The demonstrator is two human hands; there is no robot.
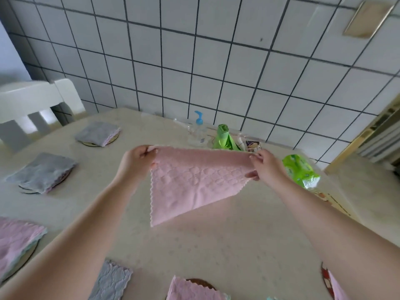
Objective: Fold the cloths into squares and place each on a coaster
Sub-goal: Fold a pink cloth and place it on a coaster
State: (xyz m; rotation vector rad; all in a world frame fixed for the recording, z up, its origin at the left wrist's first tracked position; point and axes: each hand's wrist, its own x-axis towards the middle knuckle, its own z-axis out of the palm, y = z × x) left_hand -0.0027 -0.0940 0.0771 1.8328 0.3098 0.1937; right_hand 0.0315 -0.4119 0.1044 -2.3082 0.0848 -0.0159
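I hold a pink cloth (190, 182) up in the air over the table's middle, stretched between both hands. My left hand (138, 161) pinches its upper left corner and my right hand (265, 164) pinches its upper right corner; the rest hangs down to a point. Folded grey cloths lie on round coasters at the far left (97, 133) and left (43, 172). A folded pink cloth (15, 241) rests on a coaster (23, 259) at the near left. Another pink cloth (190, 290) lies on a brown coaster (201, 283) at the near edge.
A grey cloth (110, 280) lies on the beige table (238, 245) near my left arm. By the tiled wall stand a clear pump bottle (198, 131), a green roll of bags (224, 137) and a green packet (300, 169). A white chair (32, 109) stands at far left.
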